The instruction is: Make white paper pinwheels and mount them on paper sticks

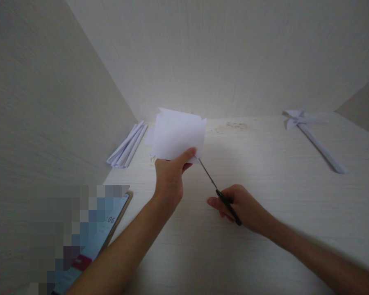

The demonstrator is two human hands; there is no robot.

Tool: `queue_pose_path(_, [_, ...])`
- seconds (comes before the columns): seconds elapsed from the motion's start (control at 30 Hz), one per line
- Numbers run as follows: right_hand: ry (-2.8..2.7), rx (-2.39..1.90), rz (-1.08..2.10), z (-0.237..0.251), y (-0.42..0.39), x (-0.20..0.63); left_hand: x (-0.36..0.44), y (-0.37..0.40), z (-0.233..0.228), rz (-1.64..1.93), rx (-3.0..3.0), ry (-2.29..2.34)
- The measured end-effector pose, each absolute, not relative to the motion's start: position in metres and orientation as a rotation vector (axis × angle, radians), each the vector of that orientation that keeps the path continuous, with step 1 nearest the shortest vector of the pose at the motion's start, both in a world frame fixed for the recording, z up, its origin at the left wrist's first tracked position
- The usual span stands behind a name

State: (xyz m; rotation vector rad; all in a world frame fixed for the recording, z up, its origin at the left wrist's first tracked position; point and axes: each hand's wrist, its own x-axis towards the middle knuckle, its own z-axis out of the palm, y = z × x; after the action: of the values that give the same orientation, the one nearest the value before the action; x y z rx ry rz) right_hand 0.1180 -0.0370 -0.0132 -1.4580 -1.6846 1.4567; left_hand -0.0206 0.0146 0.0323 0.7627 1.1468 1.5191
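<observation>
A white sheet of paper (180,133) with notched upper corners is pinched in my left hand (170,176), thumb on top and fingers mostly beneath it. My right hand (241,205) grips the black handle of a pair of scissors (223,198). The thin blades point up and left, and their tips meet the paper's lower right corner close to my left thumb. How far the blades are apart is hard to make out.
Rolled paper sticks (129,145) lie in a bundle by the left wall. A paper pinwheel (313,139) on a rolled stick lies at the right. A phone (110,221), partly pixelated, is at the lower left. Small brownish bits (236,125) lie near the back wall.
</observation>
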Motion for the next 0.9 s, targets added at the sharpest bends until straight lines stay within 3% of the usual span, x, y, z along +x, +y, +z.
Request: queue_pose_path(0.9, [-1.758,-1.499,1.4,-0.01,-0.036,0.1169,-0.0216,0.015,0.0312,1.514,0.787,1.189])
